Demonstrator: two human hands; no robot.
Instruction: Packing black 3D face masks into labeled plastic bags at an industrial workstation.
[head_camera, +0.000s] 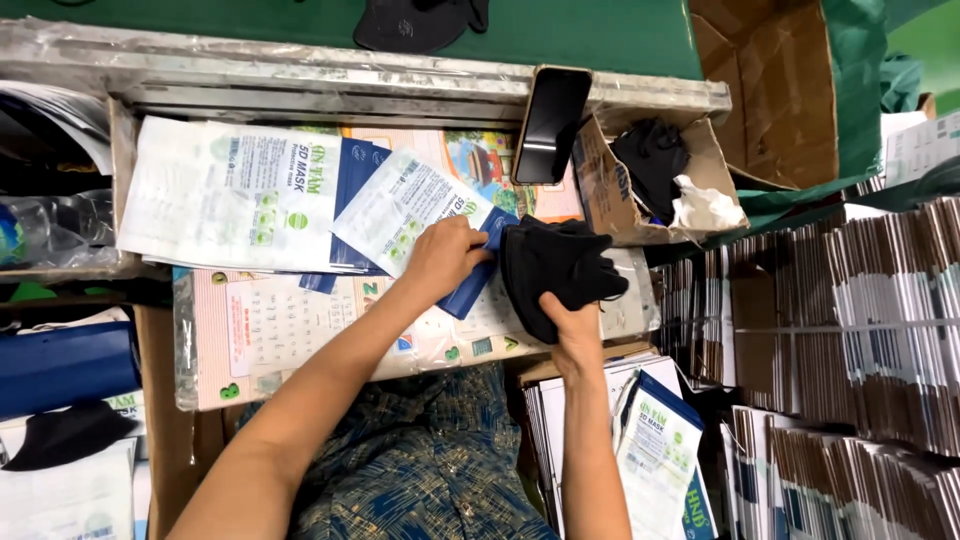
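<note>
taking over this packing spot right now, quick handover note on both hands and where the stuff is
Left hand: grips the mouth of a white-and-blue pouch on the worktop.
Right hand: holds a stack of black masks right at that mouth.
Done: flat pouches lie piled to the left.
Left: the masks are not yet inside the pouch; more black masks sit in the cardboard box behind.

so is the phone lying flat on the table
No, the black phone stands tilted, propped against the metal ledge beside the small cardboard box, above the right hand gripping black masks.
</note>
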